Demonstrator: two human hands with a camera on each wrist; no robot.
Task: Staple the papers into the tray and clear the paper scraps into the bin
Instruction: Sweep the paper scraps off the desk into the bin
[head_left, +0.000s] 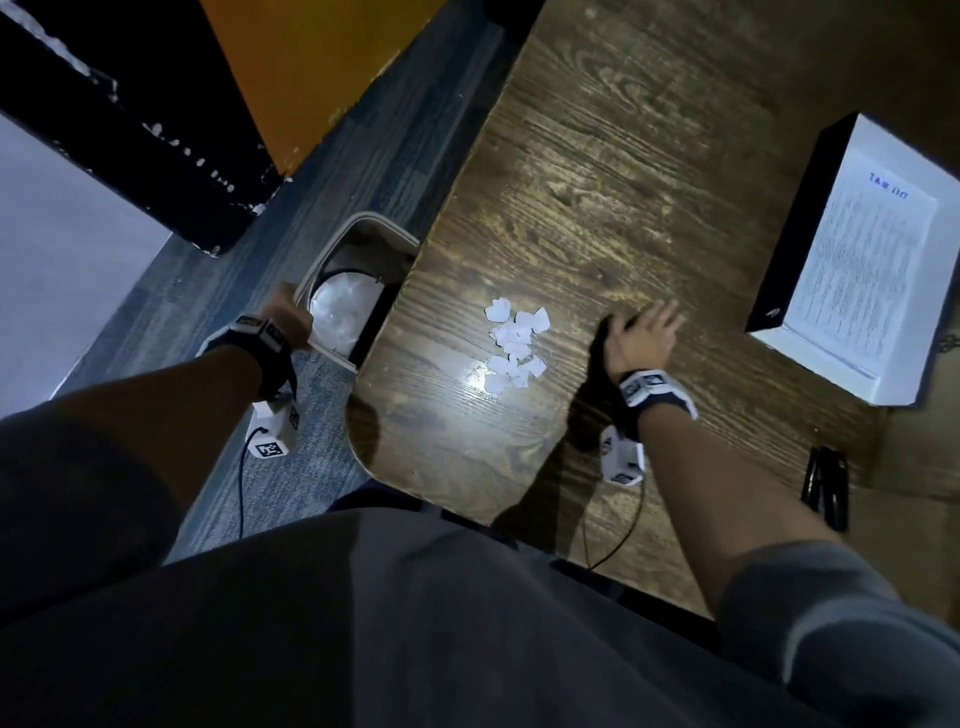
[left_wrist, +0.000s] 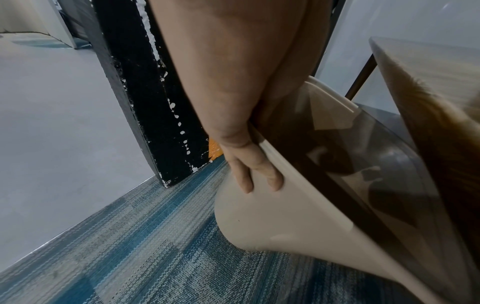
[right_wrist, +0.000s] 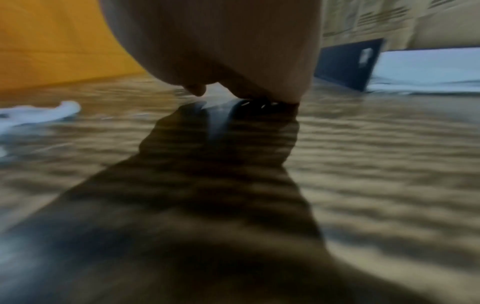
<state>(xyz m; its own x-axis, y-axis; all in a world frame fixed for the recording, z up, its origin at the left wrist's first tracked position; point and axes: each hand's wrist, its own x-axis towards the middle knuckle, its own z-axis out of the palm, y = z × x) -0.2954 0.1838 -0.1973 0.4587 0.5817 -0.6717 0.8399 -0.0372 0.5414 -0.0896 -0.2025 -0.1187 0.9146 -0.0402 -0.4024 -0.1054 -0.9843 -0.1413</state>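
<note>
Several white paper scraps (head_left: 515, 345) lie in a loose pile on the wooden table (head_left: 623, 171). My right hand (head_left: 641, 338) rests on the table just right of the pile, fingers relaxed and holding nothing; the scraps (right_wrist: 39, 115) show blurred at its left in the right wrist view. My left hand (head_left: 288, 319) grips the rim of the beige bin (head_left: 358, 231), tilted against the table's left edge. The fingers (left_wrist: 259, 172) curl round the bin (left_wrist: 272, 222) wall. Printed papers (head_left: 862, 265) lie in the white tray (head_left: 795, 358) at the right.
A black stapler (head_left: 826, 486) lies near the table's front right edge. A clear liner (head_left: 340, 306) shows inside the bin. Blue-grey carpet (left_wrist: 130, 246) covers the floor by a black post (left_wrist: 145, 92) and an orange panel (head_left: 311, 67).
</note>
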